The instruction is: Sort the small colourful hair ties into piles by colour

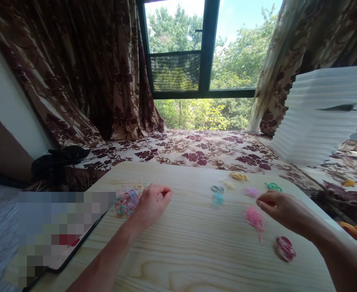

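My left hand (154, 202) is closed in a pinch just right of a mixed pile of small coloured hair ties (128, 200). A pale bit shows between its fingers, too small to name. Over the right part of the table my right hand (277, 206) is also closed, its fingertips hiding whatever they may hold. Around it lie pink hair ties (254, 219), lilac ones (252, 192) and green ones (273, 186). Nearer me is a dark pink bunch (286, 248). Grey (217, 189), light blue (218, 199), cream (228, 183) and yellow (238, 176) ones lie farther left.
The pale wooden table (190, 243) has a dark-edged flat object (61, 259), partly pixelated, at its left edge. Beyond lies a flowered cloth (193, 152) before a window. White ridged sheets (321, 117) stand at the right, with an orange object (350, 230) below.
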